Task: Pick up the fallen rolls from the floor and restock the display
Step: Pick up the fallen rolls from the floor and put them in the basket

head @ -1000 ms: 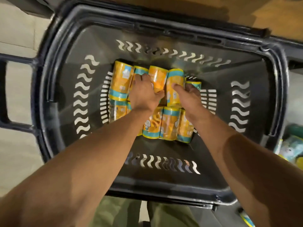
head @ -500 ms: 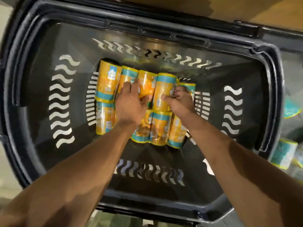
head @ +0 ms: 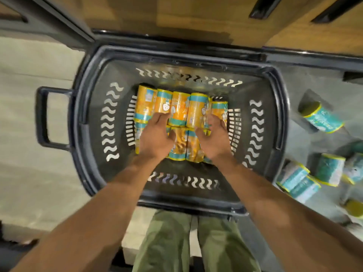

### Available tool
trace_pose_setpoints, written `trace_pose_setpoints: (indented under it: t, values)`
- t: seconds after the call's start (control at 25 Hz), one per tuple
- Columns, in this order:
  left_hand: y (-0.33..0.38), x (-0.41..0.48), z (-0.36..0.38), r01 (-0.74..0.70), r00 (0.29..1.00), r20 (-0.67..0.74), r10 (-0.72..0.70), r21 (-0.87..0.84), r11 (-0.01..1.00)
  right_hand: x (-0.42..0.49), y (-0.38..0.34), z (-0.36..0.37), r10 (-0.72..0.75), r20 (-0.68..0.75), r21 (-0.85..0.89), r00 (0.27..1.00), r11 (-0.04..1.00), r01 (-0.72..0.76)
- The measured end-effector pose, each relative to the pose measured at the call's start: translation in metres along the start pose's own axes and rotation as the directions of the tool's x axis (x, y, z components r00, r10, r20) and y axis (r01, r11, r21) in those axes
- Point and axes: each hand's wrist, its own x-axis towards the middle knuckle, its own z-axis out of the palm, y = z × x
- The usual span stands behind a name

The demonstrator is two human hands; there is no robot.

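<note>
On the floor, a basket is set just beside a wooden unit, presumably so that gathered stock is kept together and carried in one trip. Orange rolls are packed on their sides in two tight rows on its bottom, a layout judged to stop rolling and save room. Teal rolls are left scattered on the floor to the right of the basket, so the pick-up is judged unfinished and the display not yet restocked. The left grip is laid on the orange rolls with fingers spread and released, seemingly to press the rows level. Whether the right grip, placed beside it, is grasping a roll cannot be told through the blur.
</note>
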Motion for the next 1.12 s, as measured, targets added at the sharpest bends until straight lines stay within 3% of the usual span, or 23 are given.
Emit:
trace_pose_setpoints:
  t: [0.08, 0.2, 0.32, 0.6, 0.76, 1.0, 1.12]
  values:
    - [0.027, -0.039, -0.04, -0.026, 0.999, -0.034, 0.024, -0.052, 0.998, -0.059, -0.026, -0.028, -0.086, -0.045, -0.053, 0.995, 0.995, 0.084]
    - [0.065, -0.097, -0.116, -0.109, 0.993, -0.042, 0.109, 0.013, 0.994, -0.15, -0.068, -0.074, -0.21, -0.097, -0.24, 0.973, 0.954, 0.182]
    - [0.112, -0.154, -0.199, -0.24, 0.971, 0.029, 0.238, 0.117, 0.964, -0.247, -0.109, -0.133, -0.169, -0.154, -0.352, 0.973, 0.93, 0.105]
    - [0.27, -0.277, -0.343, -0.548, 0.835, 0.168, 0.524, 0.167, 0.82, -0.46, -0.139, -0.267, 0.001, -0.457, -0.235, 0.89, 0.964, -0.122]
    - [0.362, -0.33, -0.351, -0.659, 0.75, 0.258, 0.61, 0.2, 0.725, -0.54, -0.11, -0.329, 0.128, -0.599, -0.117, 0.791, 0.963, -0.244]
    - [0.505, -0.406, -0.281, -0.824, 0.565, 0.362, 0.742, 0.191, 0.534, -0.626, -0.006, -0.429, 0.29, -0.75, 0.122, 0.595, 0.944, -0.306]
    - [0.583, -0.449, -0.232, -0.84, 0.541, 0.387, 0.747, 0.196, 0.506, -0.667, 0.064, -0.477, 0.362, -0.752, 0.193, 0.551, 0.92, -0.342]
